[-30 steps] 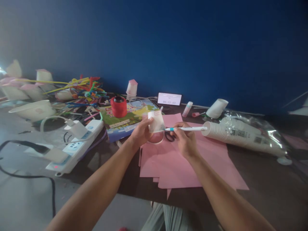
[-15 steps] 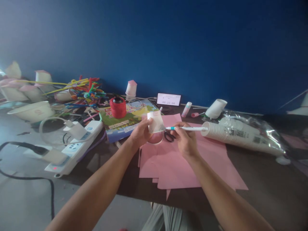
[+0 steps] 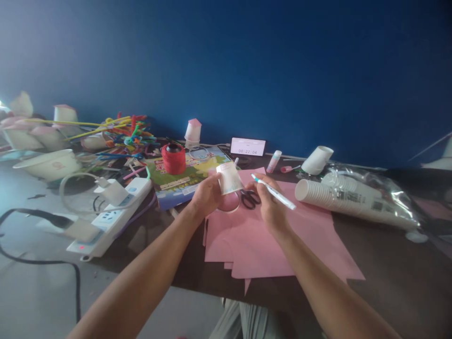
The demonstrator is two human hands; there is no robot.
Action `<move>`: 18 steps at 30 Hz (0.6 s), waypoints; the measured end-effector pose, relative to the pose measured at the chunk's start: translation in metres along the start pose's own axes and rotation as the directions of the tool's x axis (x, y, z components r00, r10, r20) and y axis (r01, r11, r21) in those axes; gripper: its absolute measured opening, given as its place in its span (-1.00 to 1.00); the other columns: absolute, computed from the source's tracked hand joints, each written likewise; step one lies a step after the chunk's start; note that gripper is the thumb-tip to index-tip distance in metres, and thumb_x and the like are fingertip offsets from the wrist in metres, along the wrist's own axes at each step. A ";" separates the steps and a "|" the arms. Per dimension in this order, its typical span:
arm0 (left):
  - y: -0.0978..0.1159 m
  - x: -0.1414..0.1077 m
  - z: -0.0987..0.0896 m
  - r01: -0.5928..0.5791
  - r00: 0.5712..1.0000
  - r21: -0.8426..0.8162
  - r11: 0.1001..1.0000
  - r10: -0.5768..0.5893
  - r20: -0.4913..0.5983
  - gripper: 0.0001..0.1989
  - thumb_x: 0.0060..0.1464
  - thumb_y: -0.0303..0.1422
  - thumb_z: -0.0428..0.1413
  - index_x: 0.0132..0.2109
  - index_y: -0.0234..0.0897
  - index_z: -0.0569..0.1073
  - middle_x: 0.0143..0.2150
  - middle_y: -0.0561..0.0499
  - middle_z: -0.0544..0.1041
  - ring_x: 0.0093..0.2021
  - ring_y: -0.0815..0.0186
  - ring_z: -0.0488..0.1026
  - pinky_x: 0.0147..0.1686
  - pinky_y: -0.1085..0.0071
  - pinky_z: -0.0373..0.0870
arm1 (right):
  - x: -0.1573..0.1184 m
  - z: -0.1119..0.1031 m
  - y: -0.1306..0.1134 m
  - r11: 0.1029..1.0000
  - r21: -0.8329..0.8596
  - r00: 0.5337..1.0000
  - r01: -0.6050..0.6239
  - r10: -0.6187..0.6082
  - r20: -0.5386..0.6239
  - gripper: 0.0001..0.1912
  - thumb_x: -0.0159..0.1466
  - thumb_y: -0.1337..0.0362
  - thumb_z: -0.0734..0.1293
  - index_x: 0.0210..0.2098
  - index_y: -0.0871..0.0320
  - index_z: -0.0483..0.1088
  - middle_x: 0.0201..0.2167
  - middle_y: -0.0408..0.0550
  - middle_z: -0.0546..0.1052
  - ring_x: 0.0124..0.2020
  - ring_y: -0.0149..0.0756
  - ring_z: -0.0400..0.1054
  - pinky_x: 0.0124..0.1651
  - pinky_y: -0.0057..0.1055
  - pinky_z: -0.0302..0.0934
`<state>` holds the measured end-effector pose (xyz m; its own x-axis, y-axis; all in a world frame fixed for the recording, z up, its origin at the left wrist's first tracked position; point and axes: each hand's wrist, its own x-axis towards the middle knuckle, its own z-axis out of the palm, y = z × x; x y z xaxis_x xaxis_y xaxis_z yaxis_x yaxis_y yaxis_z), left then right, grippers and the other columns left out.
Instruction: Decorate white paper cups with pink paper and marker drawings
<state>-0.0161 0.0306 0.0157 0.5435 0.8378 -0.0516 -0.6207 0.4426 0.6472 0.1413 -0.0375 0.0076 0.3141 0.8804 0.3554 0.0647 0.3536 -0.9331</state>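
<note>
My left hand (image 3: pixel 207 193) grips a white paper cup (image 3: pixel 230 179), tilted, with small marks near its lower rim. A white marker (image 3: pixel 278 195) with a teal band is held in my right hand (image 3: pixel 271 202), its tip pointing up and left, apart from the cup. Below the cup lies a round ring (image 3: pixel 229 205) with pink showing inside. Black-handled scissors (image 3: pixel 250 199) rest between my hands on pink paper sheets (image 3: pixel 263 249).
Behind are a red yarn spool (image 3: pixel 173 159) on a colourful book (image 3: pixel 169 187), a timer screen (image 3: pixel 247 146) and a glue stick (image 3: pixel 274 161). Bagged cups (image 3: pixel 349 197) lie right. A power strip (image 3: pixel 113 214) and pipe cleaners (image 3: pixel 130 132) are at left.
The marker has swung away from the cup, its tip now raised and its rear end lower. The cup has turned slightly in my left hand.
</note>
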 end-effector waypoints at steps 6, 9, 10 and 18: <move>-0.004 0.001 -0.006 -0.016 0.999 0.039 0.999 0.018 -0.034 -0.68 0.10 -0.26 0.09 -0.04 -0.35 0.47 -0.18 -0.06 0.59 -0.17 0.20 0.52 -0.11 0.32 0.38 | -0.004 0.000 -0.004 0.998 -0.027 0.996 0.052 -0.050 0.073 -0.69 0.30 0.06 0.24 -0.04 0.03 0.40 -0.34 -0.11 0.55 -0.27 -0.31 0.42 -0.20 -0.33 0.30; -0.006 0.003 -0.008 -0.003 0.998 0.059 0.998 0.007 -0.067 -0.70 0.09 -0.31 0.10 -0.05 -0.34 0.47 -0.18 -0.04 0.59 -0.17 0.23 0.51 -0.08 0.32 0.38 | -0.004 0.000 -0.004 0.996 -0.016 0.995 0.087 -0.086 0.043 -0.72 0.28 0.07 0.26 -0.10 0.04 0.45 -0.35 -0.10 0.55 -0.27 -0.30 0.42 -0.21 -0.33 0.30; -0.006 0.003 -0.008 0.003 0.997 0.062 0.998 0.002 -0.079 -0.71 0.08 -0.31 0.11 -0.06 -0.34 0.48 -0.20 -0.03 0.59 -0.18 0.24 0.50 -0.08 0.32 0.38 | -0.004 0.000 -0.003 0.997 0.001 0.996 0.081 -0.081 0.030 -0.73 0.28 0.07 0.27 -0.13 0.05 0.46 -0.36 -0.10 0.54 -0.28 -0.30 0.42 -0.23 -0.35 0.29; -0.007 0.003 -0.004 -0.045 0.995 0.127 0.991 0.056 -0.085 -0.74 0.09 -0.33 0.10 -0.09 -0.35 0.49 -0.24 -0.03 0.56 -0.20 0.24 0.49 -0.06 0.28 0.38 | -0.003 0.000 0.005 0.977 0.209 0.997 -0.032 0.017 0.077 -0.87 0.23 0.16 0.33 -0.28 0.07 0.41 -0.50 -0.20 0.49 -0.51 -0.44 0.32 -0.42 -0.46 0.21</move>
<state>-0.0125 0.0311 0.0085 0.4580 0.8854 -0.0793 -0.5680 0.3601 0.7401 0.1402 -0.0384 0.0015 0.2411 0.9079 0.3430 -0.1451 0.3831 -0.9122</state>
